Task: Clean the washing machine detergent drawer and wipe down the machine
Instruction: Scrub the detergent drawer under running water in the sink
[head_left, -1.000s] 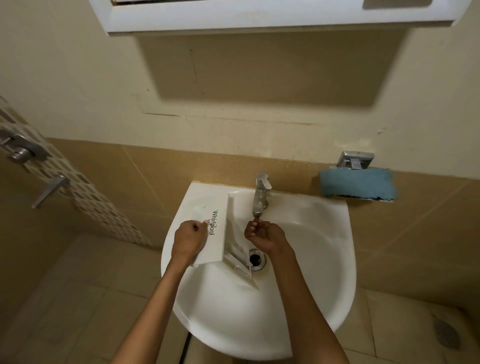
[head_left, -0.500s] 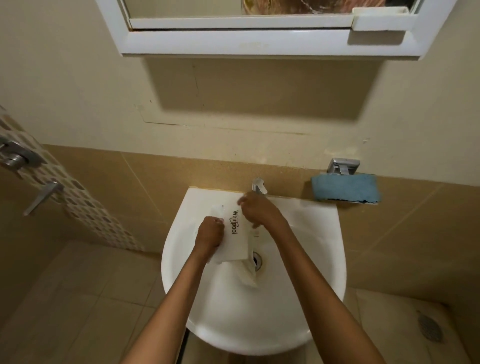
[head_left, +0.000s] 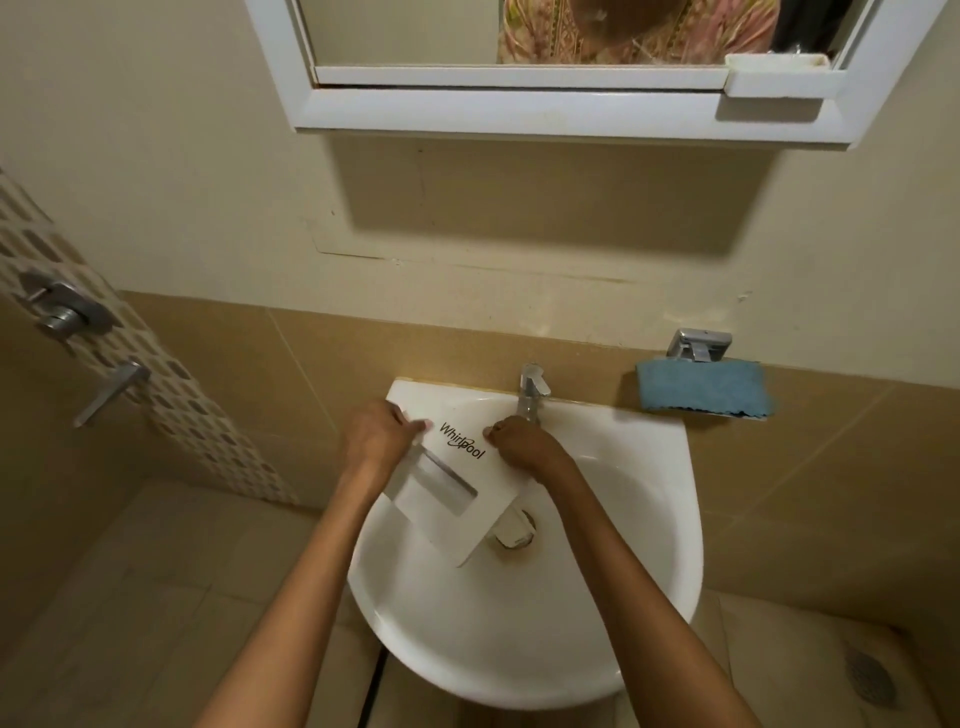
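Hands hold the white detergent drawer (head_left: 457, 483) over the white sink (head_left: 623, 597). The left hand (head_left: 376, 436) grips the drawer's top left corner with its fingers curled shut on it. The right hand (head_left: 522, 444) pinches the top edge on the other side, just under the tap (head_left: 531, 392). The drawer's flat front, with its name in dark letters, faces up, and the rest of it hangs down into the bowl above the drain (head_left: 514, 535). I cannot see any water coming from the tap. This looks like the washing step, with the drawer at the sink to be rinsed. Next, one hand would need to let go and turn the tap on while the other keeps a firm hold. A blue cloth (head_left: 701, 389) hangs on the wall to the right, near enough to grab for wiping later.
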